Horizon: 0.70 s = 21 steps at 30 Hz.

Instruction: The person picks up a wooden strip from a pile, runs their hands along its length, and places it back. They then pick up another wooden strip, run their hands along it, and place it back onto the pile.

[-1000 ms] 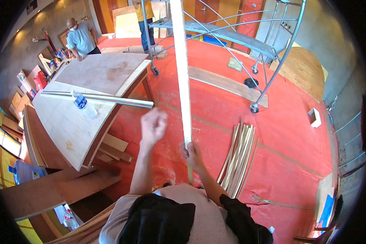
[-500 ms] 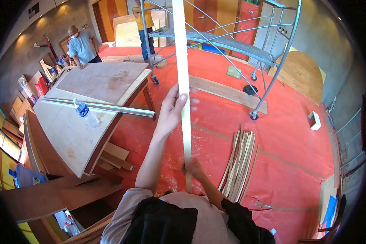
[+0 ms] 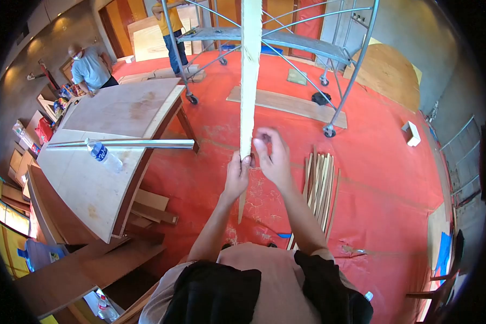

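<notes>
A long, pale wooden strip (image 3: pixel 248 81) stands nearly upright in front of me, its top running out of view and its narrow lower end hanging over the red floor. My left hand (image 3: pixel 237 174) is wrapped round the strip's lower part. Just right of the strip, my right hand (image 3: pixel 272 156) is raised with its fingers apart and curved, and nothing shows in it. Several thin wooden strips (image 3: pixel 321 186) lie in a bundle on the floor to the right, partly behind my right forearm.
At left, a worktable (image 3: pixel 100 189) bears a metal bar (image 3: pixel 162 143) and a plastic bottle (image 3: pixel 103 155). One person (image 3: pixel 92 70) leans at its far end; another (image 3: pixel 173 35) stands behind the wheeled scaffold (image 3: pixel 313 47). A flat board (image 3: pixel 286 105) lies on the floor ahead.
My left hand has moved down the strip. My right hand has let go of the strip's lower end and risen to its right side. The view has shifted slightly.
</notes>
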{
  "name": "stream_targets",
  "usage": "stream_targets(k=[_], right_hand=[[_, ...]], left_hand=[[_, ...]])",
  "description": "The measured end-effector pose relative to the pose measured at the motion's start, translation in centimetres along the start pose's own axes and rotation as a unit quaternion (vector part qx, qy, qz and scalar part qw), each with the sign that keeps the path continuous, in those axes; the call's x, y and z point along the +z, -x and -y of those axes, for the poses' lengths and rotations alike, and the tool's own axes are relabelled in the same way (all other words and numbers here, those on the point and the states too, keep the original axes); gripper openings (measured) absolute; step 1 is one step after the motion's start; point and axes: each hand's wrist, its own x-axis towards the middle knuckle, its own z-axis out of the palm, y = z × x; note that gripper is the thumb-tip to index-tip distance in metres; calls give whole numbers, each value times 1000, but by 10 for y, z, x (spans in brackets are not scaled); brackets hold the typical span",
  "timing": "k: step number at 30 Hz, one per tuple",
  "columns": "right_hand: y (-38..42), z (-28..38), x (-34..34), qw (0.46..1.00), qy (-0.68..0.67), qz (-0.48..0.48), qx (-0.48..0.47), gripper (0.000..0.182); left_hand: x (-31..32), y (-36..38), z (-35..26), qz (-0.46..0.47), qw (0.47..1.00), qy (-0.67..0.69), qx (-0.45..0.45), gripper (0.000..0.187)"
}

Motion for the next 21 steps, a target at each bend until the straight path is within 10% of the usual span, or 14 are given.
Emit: stream_targets(k=[21], right_hand=[[20, -36, -3, 955, 128, 202, -176, 10]], left_hand=[[-30, 47, 60, 76, 994, 10, -72, 16]])
